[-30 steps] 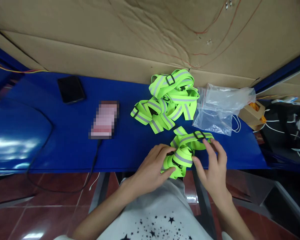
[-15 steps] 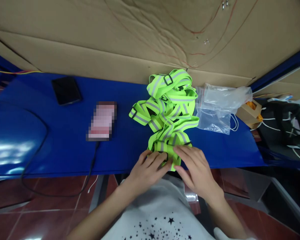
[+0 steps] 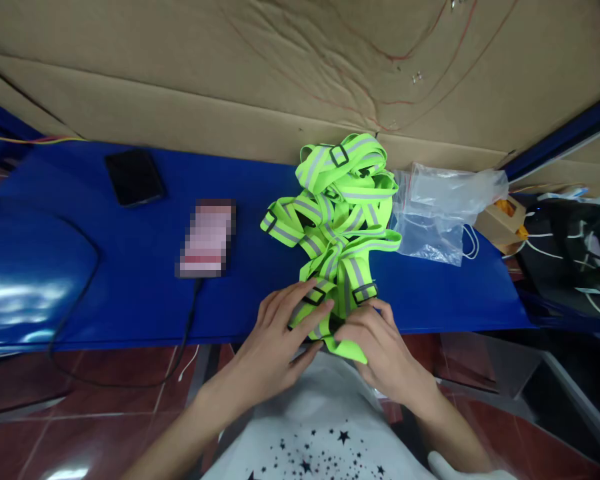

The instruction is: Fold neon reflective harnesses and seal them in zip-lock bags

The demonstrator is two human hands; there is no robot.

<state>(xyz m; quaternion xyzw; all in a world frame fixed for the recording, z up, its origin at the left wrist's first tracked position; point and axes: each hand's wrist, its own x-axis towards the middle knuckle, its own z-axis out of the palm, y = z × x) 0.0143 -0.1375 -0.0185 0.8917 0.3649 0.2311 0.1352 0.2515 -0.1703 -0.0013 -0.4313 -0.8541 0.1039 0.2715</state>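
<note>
A heap of neon-yellow reflective straps (image 3: 347, 193) with grey stripes and black buckles lies on the blue table, its near end by the table's front edge. My left hand (image 3: 283, 333) grips a folded section of strap, fingers over it beside a black slide buckle (image 3: 314, 295) and thumb underneath. Curled fingers of my right hand (image 3: 380, 343) pinch the strap's nearest part, which sticks out past the table edge. Another black buckle (image 3: 365, 292) sits just above my right fingers. Part of the strap is hidden beneath both hands.
Clear plastic bags (image 3: 430, 233) lie right of the heap, near a small cardboard box (image 3: 500, 223). To the left are a phone with a blurred screen (image 3: 207, 237), its black cable (image 3: 193, 307) and a dark phone (image 3: 134, 177). A cardboard panel (image 3: 180, 73) stands behind.
My left hand has shifted left and spread along the strap. My right fingers have curled in, and the strap's near end now extends further toward me. A buckle by my right hand is now uncovered.
</note>
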